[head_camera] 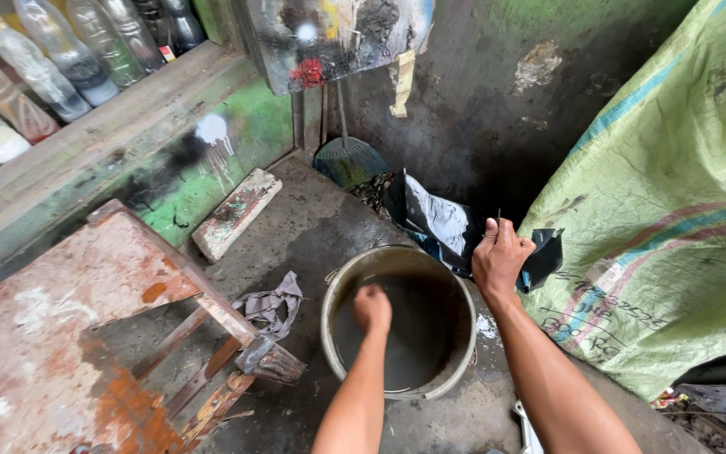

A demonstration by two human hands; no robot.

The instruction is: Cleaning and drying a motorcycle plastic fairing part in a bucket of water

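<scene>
Both fists closed, left hand (372, 308) in bucket (455, 290) (murky water), right hand (498, 257) w/ fingers (491, 229) gripping black sheet (440, 225)

My left hand (372, 308) dips into a grimy, matt bucket (455, 374); my right hand (498, 256) grips glossy black plastic sheet (434, 220); right, a woven sack (674, 210); left, rough paint-flaked wooden table (52, 328)

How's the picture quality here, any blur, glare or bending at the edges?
Head view: soft daylight, no hard shadows; the bucket interior is dim, so the left hand inside it looks murky. The right hand on the black sheet is sharp. Wide-angle bending shows in the bottles and sack. Pale glare on the sheet.
</scene>
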